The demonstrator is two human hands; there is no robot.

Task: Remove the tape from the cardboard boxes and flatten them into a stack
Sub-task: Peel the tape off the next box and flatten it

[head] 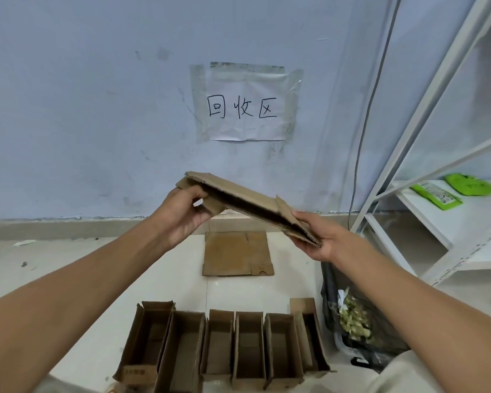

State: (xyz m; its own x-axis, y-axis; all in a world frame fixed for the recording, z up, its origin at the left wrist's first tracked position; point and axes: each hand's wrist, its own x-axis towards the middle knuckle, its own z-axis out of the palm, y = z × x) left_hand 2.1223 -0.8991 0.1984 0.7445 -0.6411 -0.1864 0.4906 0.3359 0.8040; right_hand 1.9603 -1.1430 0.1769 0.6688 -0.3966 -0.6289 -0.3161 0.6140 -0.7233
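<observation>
I hold a nearly flattened brown cardboard box (247,198) in the air in front of the wall, tilted down to the right. My left hand (182,214) grips its upper left end, thumb and fingers curled round a flap. My right hand (321,239) grips its lower right end, thumb on top. On the floor below it lies a flattened cardboard box (237,253). Nearer to me stands a row of several open cardboard boxes (224,344), side by side.
A black bag (380,350) with crumpled tape and scraps sits on the floor at right. A white metal shelf (437,211) with green packets (435,195) stands at far right. A paper sign (245,107) is taped to the wall. A cable (366,123) runs down the wall.
</observation>
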